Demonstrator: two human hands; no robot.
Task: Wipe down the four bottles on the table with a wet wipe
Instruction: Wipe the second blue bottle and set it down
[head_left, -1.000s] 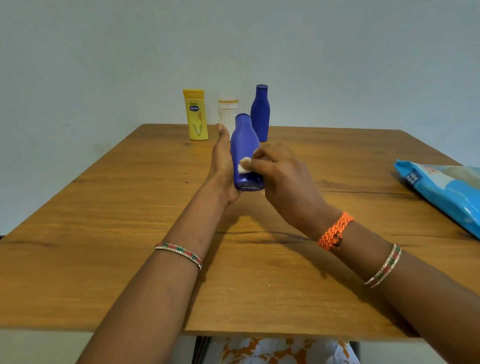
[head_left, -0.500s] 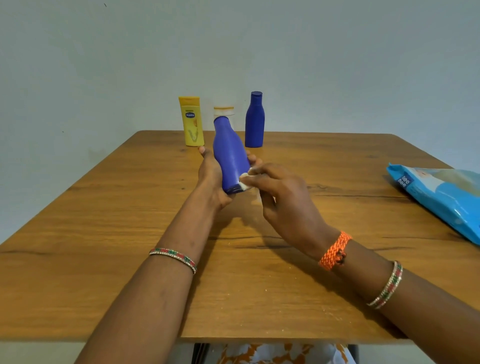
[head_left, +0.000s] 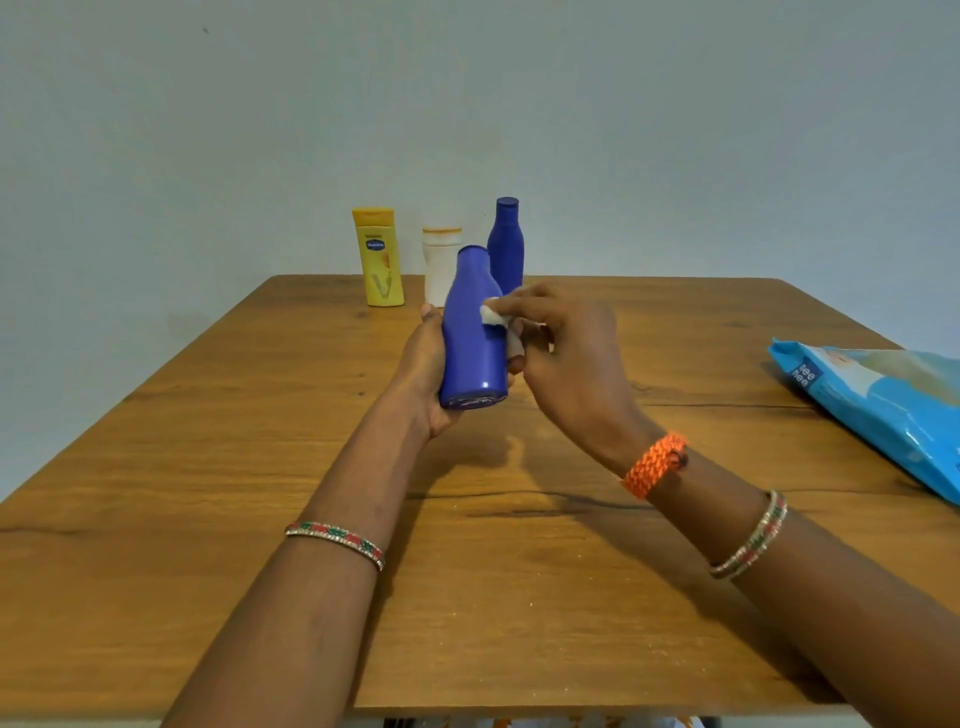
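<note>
My left hand grips a blue bottle from behind and holds it above the table, tilted with its base toward me. My right hand pinches a small white wet wipe and presses it against the bottle's upper right side. At the table's far edge stand a yellow bottle, a white bottle with an orange-rimmed cap, and a second blue bottle. The held bottle hides part of the white one and of the far blue one.
A blue pack of wet wipes lies at the right edge of the wooden table. A pale wall rises right behind the table's far edge.
The wipe has slid from the bottle's base up to its shoulder. The bottle has turned from leaning left to more upright, with its base facing me.
</note>
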